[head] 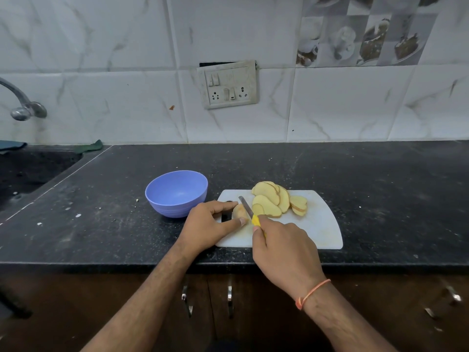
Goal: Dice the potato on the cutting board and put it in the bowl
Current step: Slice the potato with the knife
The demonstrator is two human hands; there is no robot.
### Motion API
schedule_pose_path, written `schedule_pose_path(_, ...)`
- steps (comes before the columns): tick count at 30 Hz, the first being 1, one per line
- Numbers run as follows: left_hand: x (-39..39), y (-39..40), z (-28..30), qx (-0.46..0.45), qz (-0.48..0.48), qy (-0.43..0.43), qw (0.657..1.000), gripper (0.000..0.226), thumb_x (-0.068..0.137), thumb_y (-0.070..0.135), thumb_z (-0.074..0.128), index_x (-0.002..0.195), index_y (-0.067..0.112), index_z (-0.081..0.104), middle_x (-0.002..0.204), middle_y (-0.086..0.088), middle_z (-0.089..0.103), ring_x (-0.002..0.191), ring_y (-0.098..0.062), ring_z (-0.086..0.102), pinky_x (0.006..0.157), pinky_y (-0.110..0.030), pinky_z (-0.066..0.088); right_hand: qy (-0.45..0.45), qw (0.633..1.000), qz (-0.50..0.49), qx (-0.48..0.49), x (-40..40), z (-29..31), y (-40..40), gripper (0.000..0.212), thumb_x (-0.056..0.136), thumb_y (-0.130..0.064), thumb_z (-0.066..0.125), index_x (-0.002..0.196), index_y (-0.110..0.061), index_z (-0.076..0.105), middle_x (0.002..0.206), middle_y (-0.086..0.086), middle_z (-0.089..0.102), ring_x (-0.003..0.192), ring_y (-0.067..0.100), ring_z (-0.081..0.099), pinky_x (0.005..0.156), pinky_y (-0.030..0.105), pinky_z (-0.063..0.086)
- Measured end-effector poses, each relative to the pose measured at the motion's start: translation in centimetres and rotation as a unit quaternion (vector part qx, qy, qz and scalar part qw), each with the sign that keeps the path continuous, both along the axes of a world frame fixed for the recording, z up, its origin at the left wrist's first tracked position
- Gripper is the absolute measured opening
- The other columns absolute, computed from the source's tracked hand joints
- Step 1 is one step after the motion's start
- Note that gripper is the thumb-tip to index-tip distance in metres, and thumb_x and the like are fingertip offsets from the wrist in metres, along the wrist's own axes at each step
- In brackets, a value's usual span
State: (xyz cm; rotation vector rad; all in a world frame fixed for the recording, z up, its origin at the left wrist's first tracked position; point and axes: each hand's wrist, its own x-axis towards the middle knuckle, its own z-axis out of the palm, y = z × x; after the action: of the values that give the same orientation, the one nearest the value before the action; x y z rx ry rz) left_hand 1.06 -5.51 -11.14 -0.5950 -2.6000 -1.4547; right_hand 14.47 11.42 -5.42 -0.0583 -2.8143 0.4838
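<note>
Sitting small, hard and wet-slippery on the cutting board [317, 224]: the potato end [239, 211]; pinching it tight with left hand [206, 227]; right hand [284, 246] gripping the knife [245, 207]; slices [274, 199] lying beside; bowl [176, 193] waiting empty on desk [380, 174].

Kitchen colours
Lilac-blue bowl [177, 193], white board [320, 224], pale yellow slices [278, 200], yellow-handled knife [250, 212], black speckled bench [355, 168], grey-veined white tiles [101, 72].

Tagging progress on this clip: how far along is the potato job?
Done: most of the potato lies as slices on the cutting board. In hand: the left hand pins the last potato end while the right hand cuts with the knife. Left: nothing is diced, and the bowl is empty.
</note>
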Motion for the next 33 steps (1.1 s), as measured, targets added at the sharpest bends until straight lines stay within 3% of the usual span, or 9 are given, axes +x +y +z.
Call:
schedule_pose_path(7, -0.3, -0.1, -0.3, 0.01, -0.006, -0.005, 1.0, 0.046, 0.078, 0.047, 0.091, 0.121, 0.039, 0.079, 0.115, 0.026, 0.075, 0.112, 0.008, 0.066, 0.1, -0.023, 0.052, -0.009, 0.999, -0.018, 0.047, -0.2, 0.2, -1.0, 0.03, 0.108, -0.04, 0.03, 0.116, -0.025, 0.054, 0.077, -0.006, 0.05, 0.065, 0.015, 0.042, 0.05, 0.031, 0.025)
schedule_pose_path(10, -0.5, -0.1, -0.3, 0.012, -0.013, -0.006, 1.0, 0.042, 0.078, 0.044, 0.092, 0.118, 0.044, 0.08, 0.112, 0.025, 0.076, 0.109, 0.003, 0.068, 0.095, -0.027, 0.053, -0.013, 0.998, -0.022, 0.065, -1.2, 0.0, -1.4, 0.026, 0.106, -0.037, 0.033, 0.111, -0.023, 0.054, 0.083, -0.003, 0.057, 0.07, 0.02, 0.048, 0.056, 0.036, 0.032)
schedule_pose_path(13, -0.6, -0.2, -0.3, 0.015, -0.017, -0.01, 1.0, 0.041, 0.078, 0.044, 0.093, 0.117, 0.047, 0.079, 0.114, 0.025, 0.075, 0.112, 0.001, 0.068, 0.101, -0.034, 0.055, -0.023, 0.997, -0.014, 0.074, -2.2, -0.3, -1.7, 0.025, 0.105, -0.035, 0.036, 0.109, -0.021, 0.057, 0.089, -0.001, 0.062, 0.075, 0.021, 0.052, 0.061, 0.036, 0.036)
schedule_pose_path(17, -0.6, -0.2, -0.2, 0.012, -0.016, -0.014, 1.0, 0.043, 0.076, 0.048, 0.092, 0.117, 0.05, 0.078, 0.114, 0.023, 0.076, 0.113, -0.009, 0.069, 0.102, -0.039, 0.055, -0.037, 0.994, 0.004, 0.101, -2.0, -0.5, -1.4, 0.024, 0.104, -0.032, 0.038, 0.116, -0.021, 0.055, 0.083, -0.001, 0.052, 0.073, 0.023, 0.047, 0.059, 0.036, 0.031)
schedule_pose_path(21, -0.5, -0.1, 0.0, 0.009, -0.01, -0.023, 1.0, 0.046, 0.077, 0.047, 0.093, 0.12, 0.04, 0.079, 0.117, 0.026, 0.075, 0.111, 0.006, 0.066, 0.1, -0.025, 0.053, -0.05, 0.992, 0.018, 0.117, -0.7, -1.5, -1.4, 0.035, 0.106, -0.033, 0.037, 0.135, -0.017, 0.049, 0.084, 0.001, 0.055, 0.071, 0.022, 0.046, 0.059, 0.036, 0.034)
schedule_pose_path(24, -0.3, -0.1, 0.1, 0.012, -0.011, -0.025, 1.0, 0.044, 0.076, 0.048, 0.093, 0.117, 0.042, 0.08, 0.118, 0.026, 0.075, 0.111, 0.012, 0.064, 0.099, -0.021, 0.051, -0.051, 0.993, 0.023, 0.107, 0.8, -2.4, -1.2, 0.032, 0.106, -0.031, 0.036, 0.133, -0.019, 0.046, 0.077, -0.003, 0.05, 0.067, 0.021, 0.05, 0.054, 0.035, 0.032)
schedule_pose_path(26, -0.2, -0.1, 0.2, 0.012, -0.008, -0.024, 1.0, 0.044, 0.076, 0.049, 0.092, 0.118, 0.042, 0.079, 0.118, 0.026, 0.074, 0.11, 0.008, 0.065, 0.1, -0.024, 0.053, -0.046, 0.993, 0.026, 0.11, 2.0, -2.6, -0.9, 0.035, 0.106, -0.031, 0.034, 0.138, -0.02, 0.044, 0.075, -0.005, 0.051, 0.065, 0.02, 0.051, 0.051, 0.034, 0.033)
schedule_pose_path(30, -0.1, -0.1, 0.1, 0.011, -0.01, -0.021, 1.0, 0.046, 0.077, 0.051, 0.092, 0.12, 0.043, 0.079, 0.116, 0.026, 0.075, 0.11, -0.014, 0.069, 0.1, -0.039, 0.056, -0.041, 0.994, 0.026, 0.102, 4.0, -2.6, 0.1, 0.047, 0.109, -0.038, 0.027, 0.154, -0.024, 0.033, 0.078, -0.006, 0.055, 0.066, 0.018, 0.054, 0.05, 0.032, 0.035)
schedule_pose_path(33, -0.1, -0.1, 0.1, 0.011, -0.012, -0.019, 1.0, 0.046, 0.078, 0.052, 0.091, 0.122, 0.043, 0.078, 0.115, 0.026, 0.075, 0.106, -0.009, 0.069, 0.098, -0.037, 0.056, -0.032, 0.995, 0.028, 0.089, 4.6, -2.4, 0.6, 0.047, 0.11, -0.041, 0.024, 0.153, -0.027, 0.035, 0.082, -0.008, 0.062, 0.072, 0.014, 0.061, 0.057, 0.032, 0.046)
